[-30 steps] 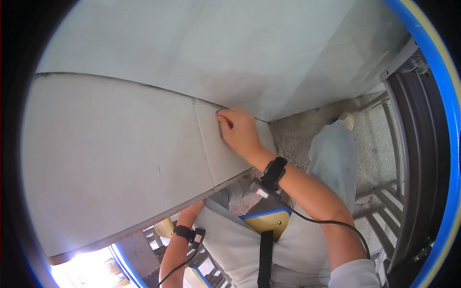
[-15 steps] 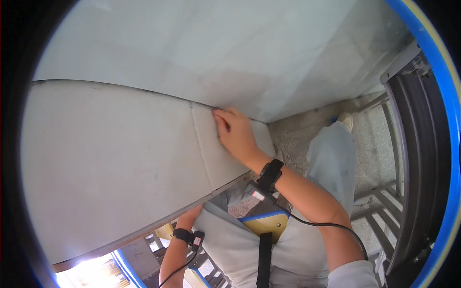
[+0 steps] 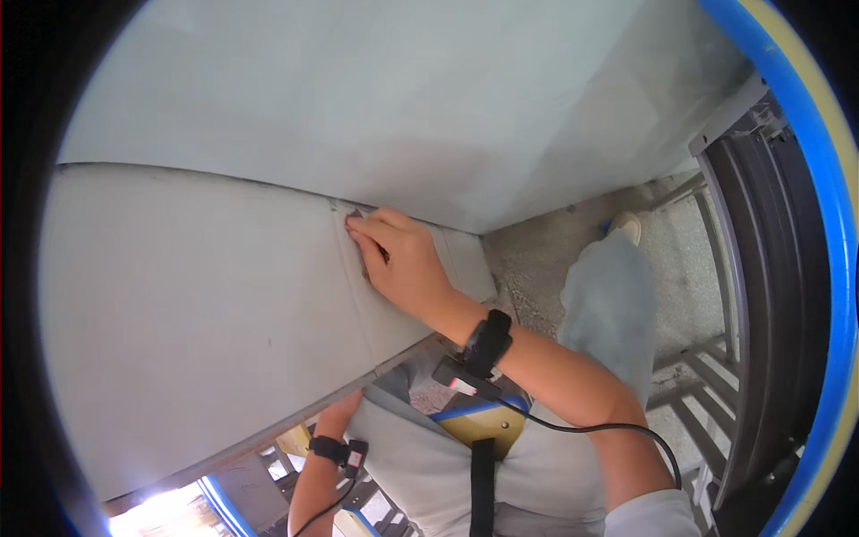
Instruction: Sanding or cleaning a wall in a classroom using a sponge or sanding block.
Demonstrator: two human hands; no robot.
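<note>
My right hand reaches over a whitish flat panel, close to its far edge. Its thumb and fingers are pinched together on a small dark reddish piece, mostly covered by the fingertips, whose kind I cannot make out. The fingertips touch the surface beside a thin seam that runs across the panel. Below the panel's near edge, my left hand rests by my leg, with its fingers hidden under the panel.
A large pale upright sheet rises along the panel's far side. On the right stand a dark metal frame with rails and a curved blue-and-yellow edge. A black cable trails from my right wrist. I sit on a yellow-and-blue seat.
My right hand has slid left along the panel's far edge, up to the seam, and the reddish piece shows more. The whole view has shifted slightly. My left hand stays below the panel.
</note>
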